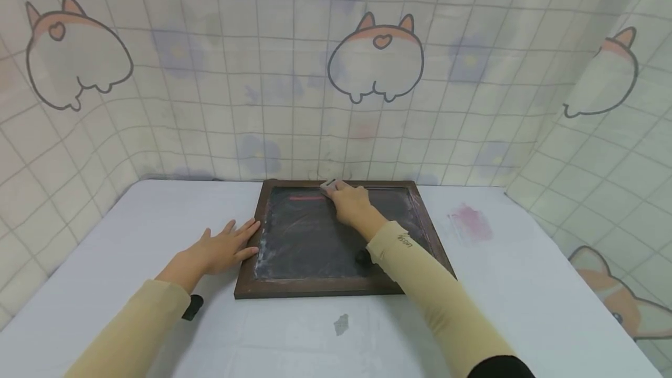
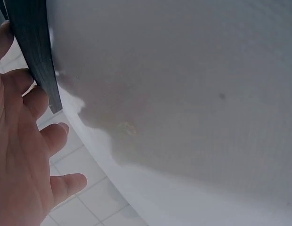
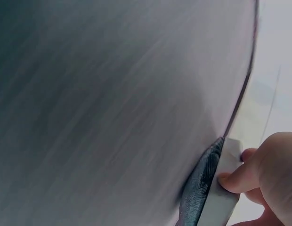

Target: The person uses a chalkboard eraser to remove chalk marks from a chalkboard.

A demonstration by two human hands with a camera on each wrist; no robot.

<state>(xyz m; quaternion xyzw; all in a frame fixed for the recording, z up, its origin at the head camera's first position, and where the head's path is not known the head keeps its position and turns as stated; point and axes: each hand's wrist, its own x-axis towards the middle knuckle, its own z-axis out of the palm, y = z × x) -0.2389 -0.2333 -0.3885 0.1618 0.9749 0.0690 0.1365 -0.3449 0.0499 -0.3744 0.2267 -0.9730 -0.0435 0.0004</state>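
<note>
A chalkboard [image 1: 310, 244] in a brown wooden frame lies on the white table. Near its far edge my right hand [image 1: 353, 206] grips an eraser [image 3: 221, 188] with a pale back and a dark fuzzy face, which meets the board in the right wrist view. Just left of the eraser runs a short red chalk line [image 1: 306, 198]. My left hand [image 1: 223, 249] rests with spread fingers on the left side of the frame, its fingertips at the wood; the left wrist view shows these fingers [image 2: 35, 101] against the frame's edge.
A patterned curtain [image 1: 294, 104] with cartoon animals stands behind and beside the table [image 1: 173, 209]. A pink smudge [image 1: 471, 221] marks the table right of the board, and a small grey patch [image 1: 341, 324] lies in front of it.
</note>
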